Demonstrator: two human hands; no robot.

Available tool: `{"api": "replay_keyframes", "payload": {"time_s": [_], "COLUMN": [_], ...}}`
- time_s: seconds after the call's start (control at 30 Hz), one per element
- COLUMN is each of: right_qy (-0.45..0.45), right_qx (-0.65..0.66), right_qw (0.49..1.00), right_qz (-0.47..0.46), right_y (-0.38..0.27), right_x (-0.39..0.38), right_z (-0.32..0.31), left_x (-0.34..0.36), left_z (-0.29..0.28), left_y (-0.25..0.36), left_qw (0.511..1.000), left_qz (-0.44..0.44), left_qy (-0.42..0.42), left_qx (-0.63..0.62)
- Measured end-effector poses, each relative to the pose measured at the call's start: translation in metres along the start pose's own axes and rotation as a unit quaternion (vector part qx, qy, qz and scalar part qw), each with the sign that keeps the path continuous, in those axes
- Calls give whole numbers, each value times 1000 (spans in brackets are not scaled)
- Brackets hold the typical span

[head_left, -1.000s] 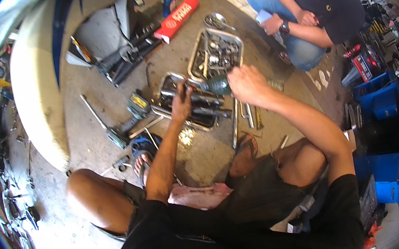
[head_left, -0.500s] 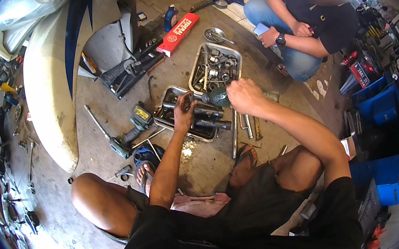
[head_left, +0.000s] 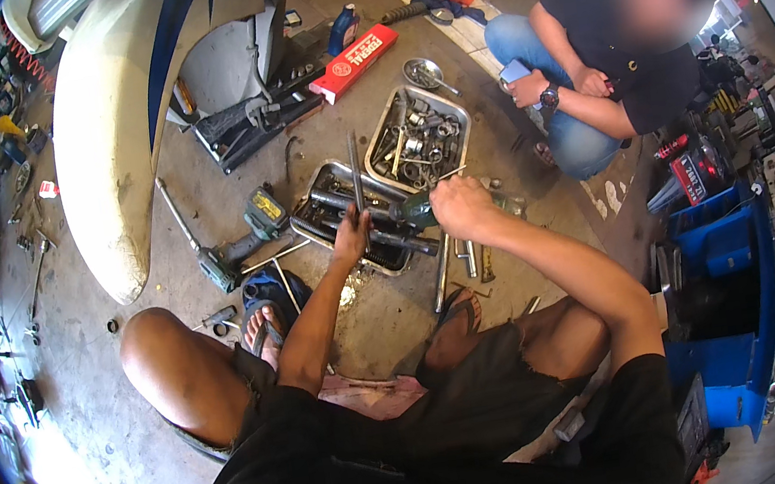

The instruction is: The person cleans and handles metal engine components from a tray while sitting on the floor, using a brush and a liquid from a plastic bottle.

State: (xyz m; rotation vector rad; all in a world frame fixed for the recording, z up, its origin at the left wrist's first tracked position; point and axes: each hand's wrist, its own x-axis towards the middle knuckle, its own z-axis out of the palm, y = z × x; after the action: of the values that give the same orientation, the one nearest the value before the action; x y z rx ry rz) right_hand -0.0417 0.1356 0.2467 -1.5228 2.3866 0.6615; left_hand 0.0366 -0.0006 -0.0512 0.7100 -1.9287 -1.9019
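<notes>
My left arm reaches forward over my knee, its forearm slanting inward; my left hand (head_left: 351, 238) is curled closed around a slim grey metal rod (head_left: 356, 173). The rod's long axis runs away from me, its free end pointing outward above the rectangular silver metal tray (head_left: 397, 266) of dark metal tubes (head_left: 404, 242). My right elbow bends wide, and my right hand (head_left: 464, 209), back uppermost, wraps a translucent dark-green bottle (head_left: 417, 210). The bottle lies crosswise over the tray, neck pointing left toward the rod.
</notes>
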Motion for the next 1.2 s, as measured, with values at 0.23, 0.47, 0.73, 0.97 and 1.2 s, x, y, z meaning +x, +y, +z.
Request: {"api": "replay_keyframes", "payload": {"time_s": [0.23,0.47,0.73,0.97,1.2], "right_qy": [0,-21,22,-26,-31], "right_qx": [-17,-15,-6,-14,5], "right_qw": [999,998,995,995,996], "right_qz": [-35,-66,-96,-97,-83], "right_y": [-13,-28,-26,-31,-27], "right_x": [4,6,6,0,-3], "right_z": [11,25,31,12,16], "left_x": [-21,-27,-38,-27,-10], "left_z": [3,-6,12,2,4], "left_y": [39,25,30,18,25], "left_qw": [937,848,863,852,820], "left_qz": [-154,-237,-236,-263,-308], "left_qy": [27,-47,15,23,93], "left_qx": [-312,-472,-447,-453,-473]}}
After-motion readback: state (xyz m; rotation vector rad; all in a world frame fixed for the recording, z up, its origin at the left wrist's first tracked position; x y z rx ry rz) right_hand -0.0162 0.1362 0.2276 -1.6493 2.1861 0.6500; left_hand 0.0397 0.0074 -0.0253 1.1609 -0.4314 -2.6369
